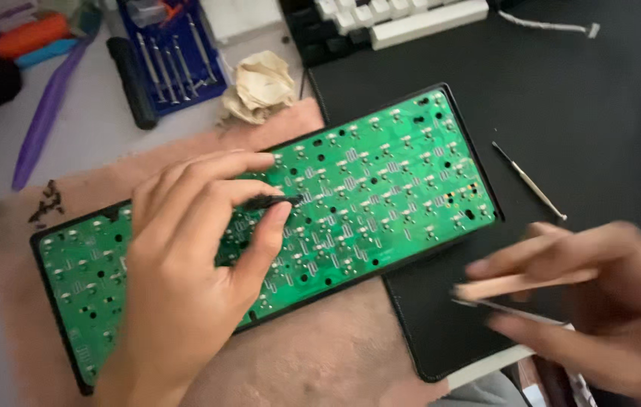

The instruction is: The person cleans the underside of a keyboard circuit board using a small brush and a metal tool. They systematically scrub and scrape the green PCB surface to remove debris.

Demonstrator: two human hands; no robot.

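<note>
Green circuit board (380, 188) lies in its black frame under the left hand (192, 264), which pinches a small dark tool (271, 201) onto it. Beside it, the blurred right hand (599, 301) grips thin sticks (524, 285).

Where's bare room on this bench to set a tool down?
Free: black desk mat right of the green circuit board, apart from the thin metal pick; tan cloth below the board. Crowded: top left, around the blue screwdriver case and crumpled paper.
</note>
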